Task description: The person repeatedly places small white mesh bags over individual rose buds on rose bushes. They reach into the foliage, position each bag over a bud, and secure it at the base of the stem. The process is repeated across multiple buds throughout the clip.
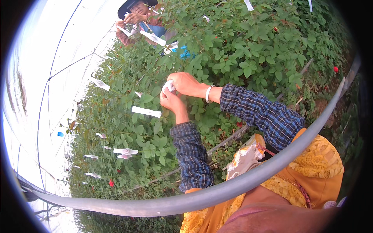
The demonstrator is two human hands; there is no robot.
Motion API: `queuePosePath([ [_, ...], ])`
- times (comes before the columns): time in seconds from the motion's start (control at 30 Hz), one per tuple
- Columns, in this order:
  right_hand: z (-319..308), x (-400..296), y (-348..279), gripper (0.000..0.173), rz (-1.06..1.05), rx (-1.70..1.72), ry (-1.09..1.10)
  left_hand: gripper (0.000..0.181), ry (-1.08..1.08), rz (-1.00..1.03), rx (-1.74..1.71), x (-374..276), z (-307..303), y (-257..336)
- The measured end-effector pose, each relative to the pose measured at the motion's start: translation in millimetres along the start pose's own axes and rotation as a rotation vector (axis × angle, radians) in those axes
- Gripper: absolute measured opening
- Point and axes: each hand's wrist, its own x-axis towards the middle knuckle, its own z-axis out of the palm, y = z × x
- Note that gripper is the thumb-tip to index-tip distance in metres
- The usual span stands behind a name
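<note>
A white mesh flower-bud net (169,86) is bunched between my two hands, above the leafy rose bushes (224,61). My left hand (172,102) pinches its lower side with thumb and fingers. From the upper right my right hand (185,84), with a pale bangle at the wrist, closes over the net's other side. What is inside the net is hidden by my fingers. Just left and below my hands a long white net sleeve (146,111) lies over a stem. Further left, another net (100,84) and a bulging one (126,151) sit on stems.
A co-worker in a dark hat (137,14) handles white nets across the bushes. A grey curved pipe (174,202) crosses in front of my body. A pouch (246,157) hangs at my waist. Red blooms (111,183) show low among leaves; greenhouse sheeting (72,35) rises left.
</note>
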Motion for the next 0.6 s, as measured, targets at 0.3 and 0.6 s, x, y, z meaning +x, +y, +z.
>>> queuePosePath([
  [0.3, -15.7, -3.4, 11.4, 0.02, 0.639, 0.889, -0.079, 0.025, -0.066, -0.447, -0.347, 11.6, -32.5, -16.7],
  [0.6, -18.8, -9.6, 27.0, 0.013, 0.695, 0.799, -0.087, 0.032, -0.266, -0.446, -0.111, 5.4, -31.1, -15.8],
])
